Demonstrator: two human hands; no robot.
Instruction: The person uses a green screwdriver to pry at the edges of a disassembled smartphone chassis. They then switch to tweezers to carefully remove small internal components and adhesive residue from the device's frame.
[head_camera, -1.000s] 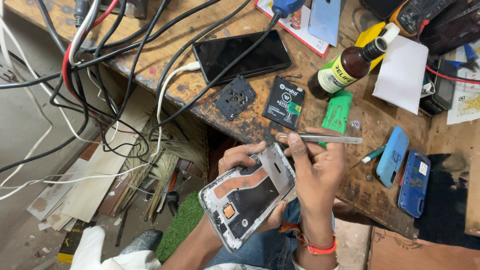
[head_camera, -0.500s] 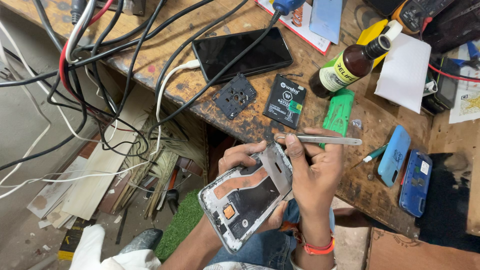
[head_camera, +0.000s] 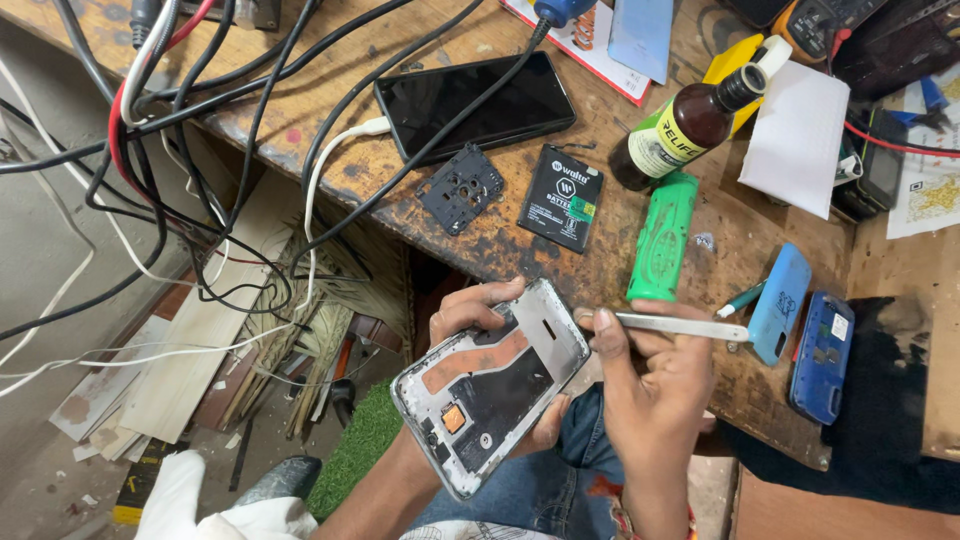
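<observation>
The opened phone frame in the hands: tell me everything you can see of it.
The opened phone frame is a silvery-grey shell with its back off, lying tilted above the person's lap at the workbench edge. Inside show a dark panel, a copper-coloured strip, a small orange square and a pale metal plate. The left hand holds it from beneath, its fingers curled over the upper edge. The right hand brings metal tweezers to its top corner.

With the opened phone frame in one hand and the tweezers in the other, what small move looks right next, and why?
Probably a short dip of the tweezers toward the phone frame. The right hand pinches them with the tips by the frame's top edge, not yet inside it. The left hand grips the frame, tilted with its open inside facing up, so the parts there lie exposed.
</observation>
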